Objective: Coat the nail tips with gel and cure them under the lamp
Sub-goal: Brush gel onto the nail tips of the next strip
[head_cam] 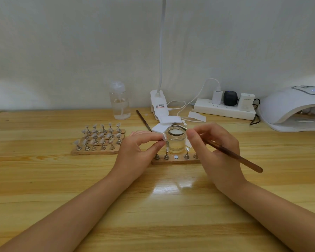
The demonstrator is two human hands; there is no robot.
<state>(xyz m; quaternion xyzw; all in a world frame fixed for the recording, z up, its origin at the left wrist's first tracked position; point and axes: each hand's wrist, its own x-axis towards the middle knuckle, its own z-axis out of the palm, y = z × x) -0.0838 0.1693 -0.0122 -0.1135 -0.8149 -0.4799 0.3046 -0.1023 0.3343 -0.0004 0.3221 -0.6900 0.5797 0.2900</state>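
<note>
My left hand pinches a clear nail tip on its small metal stand just left of an open glass jar of clear gel. My right hand grips a brown-handled brush, whose head reaches over the jar's mouth. Below the jar lies a wooden strip with several nail-tip stands and one bare magnet spot. A larger wooden rack to the left carries several rows of tips. The white curing lamp sits at the far right.
A clear pump bottle stands behind the rack. A white clip-on desk lamp, cotton pads, a second brush and a power strip with chargers line the back of the wooden table.
</note>
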